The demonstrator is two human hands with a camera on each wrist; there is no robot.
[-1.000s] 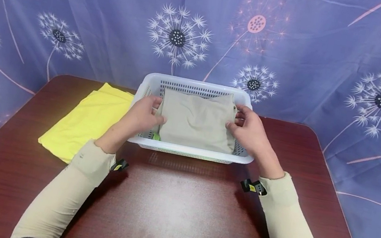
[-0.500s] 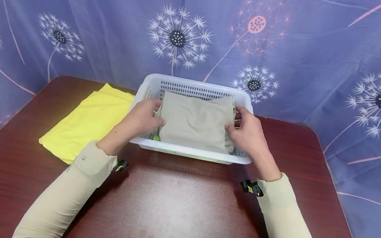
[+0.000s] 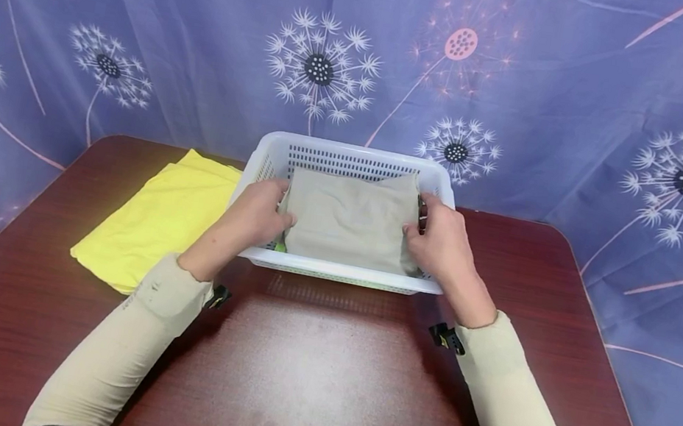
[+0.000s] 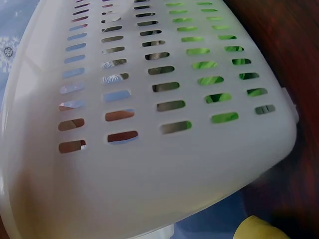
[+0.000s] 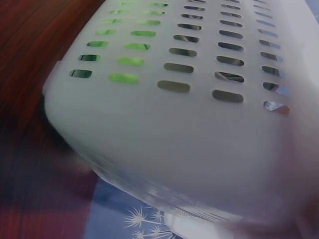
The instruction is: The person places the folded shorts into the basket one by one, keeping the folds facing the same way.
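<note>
A folded beige-grey garment (image 3: 350,218) lies inside a white slotted plastic basket (image 3: 346,271). At its left edge my left hand (image 3: 256,208) grips it, thumb on top and fingers down along the side. My right hand (image 3: 444,240) holds the opposite edge the same way, its fingers partly hidden behind the cloth. Bright green cloth (image 3: 280,244) peeks out below the garment at the basket's front left corner. Both wrist views are filled by the basket wall (image 4: 149,179), with green and greyish fabric showing through the slots; neither hand is seen there.
A folded yellow cloth (image 3: 159,218) lies on the dark red-brown table (image 3: 315,380), left of the basket and partly behind the left forearm. A blue curtain (image 3: 211,21) with dandelion prints hangs right behind the table's far edge.
The garment's far edge has sunk slightly lower in the basket, both hands moving down with it. My right hand has shifted a little inward, closer against the garment's edge.
</note>
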